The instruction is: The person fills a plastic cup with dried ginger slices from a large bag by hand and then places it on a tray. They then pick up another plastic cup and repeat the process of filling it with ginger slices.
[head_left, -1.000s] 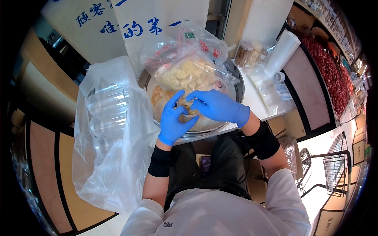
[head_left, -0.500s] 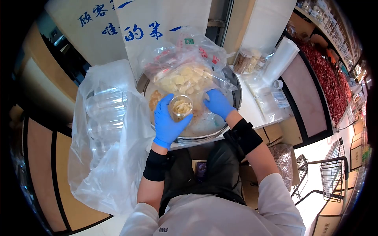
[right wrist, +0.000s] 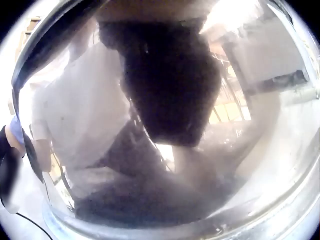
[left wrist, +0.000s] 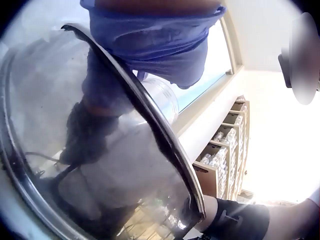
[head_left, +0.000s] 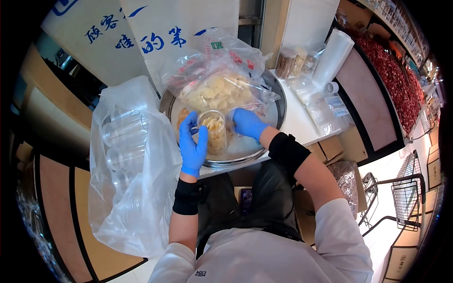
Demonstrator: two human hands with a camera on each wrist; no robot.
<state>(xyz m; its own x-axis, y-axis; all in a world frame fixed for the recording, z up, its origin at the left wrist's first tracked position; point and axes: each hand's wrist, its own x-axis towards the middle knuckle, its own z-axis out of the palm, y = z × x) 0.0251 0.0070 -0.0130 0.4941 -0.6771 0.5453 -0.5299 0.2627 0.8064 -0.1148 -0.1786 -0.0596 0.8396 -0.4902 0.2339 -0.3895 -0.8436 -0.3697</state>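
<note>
A clear jar point(head_left: 217, 134) of pale slices stands in or just above the round steel tray point(head_left: 281, 106). My blue-gloved left hand point(head_left: 193, 145) grips its left side, thumb toward me; the left wrist view shows this hand point(left wrist: 150, 45) above the jar point(left wrist: 164, 97), partly behind the tray's rim point(left wrist: 152, 117). Close to the jar's right side is my right hand point(head_left: 250, 123), its fingertips mostly hidden, so what they touch is unclear. Beyond both hands a clear bag point(head_left: 245, 61) lies over a heap of slices point(head_left: 219, 89). The right wrist view shows mainly the reflecting tray point(right wrist: 260, 220).
At the left, a large plastic bag point(head_left: 101, 198) holds several clear jars point(head_left: 125, 129). Filled jars point(head_left: 285, 63), a plastic roll point(head_left: 332, 56), flat bags point(head_left: 325, 115) and a white cap point(head_left: 332, 87) are on the white surface at the right. Lettered panels stand behind.
The jar has tipped from facing the head camera to a more side-on pose, with my left hand lower on it. My right hand went right, away from the jar's mouth, then slightly left.
</note>
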